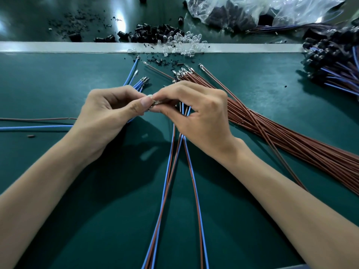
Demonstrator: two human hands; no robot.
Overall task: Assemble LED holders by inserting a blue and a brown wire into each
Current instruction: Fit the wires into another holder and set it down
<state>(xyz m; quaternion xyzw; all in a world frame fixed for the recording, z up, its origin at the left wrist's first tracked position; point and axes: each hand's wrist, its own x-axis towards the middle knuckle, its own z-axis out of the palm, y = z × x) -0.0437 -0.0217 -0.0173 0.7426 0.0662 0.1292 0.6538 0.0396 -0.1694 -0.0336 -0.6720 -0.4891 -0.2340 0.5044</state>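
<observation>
At 9 o'clock, one loose blue wire (35, 127) and one loose brown wire (35, 119) lie flat on the green table (38, 84), pointing sideways.

The left hand (108, 111) is curled. Its thumb and first finger pinch a small shiny piece (153, 104). The piece is too small to tell what it is. Just behind this hand, at 11 o'clock, is a little heap of blue wires (138, 82).

The right hand (196, 111) meets the left hand at the same shiny piece. Its fingers are curled round a few held wires (169, 171), blue and brown. These wires are long and run from 6 o'clock straight up into the right hand. Their tips are hidden by the fingers.

Far off at 12 o'clock, past a white strip, sits a pile of black holders (155, 33) with some clear little lights (184, 41) beside it. The pile is well apart from both hands and straight ahead, so I think either hand could reach it about as easily. The left hand has less to let go of.

From 3 to 4 o'clock lies a fat bunch of brown wires (272, 133), slanting away from the right hand. At 1 o'clock is a plastic bag (252, 10). At 2 o'clock is a heap of finished pieces (334, 63).
</observation>
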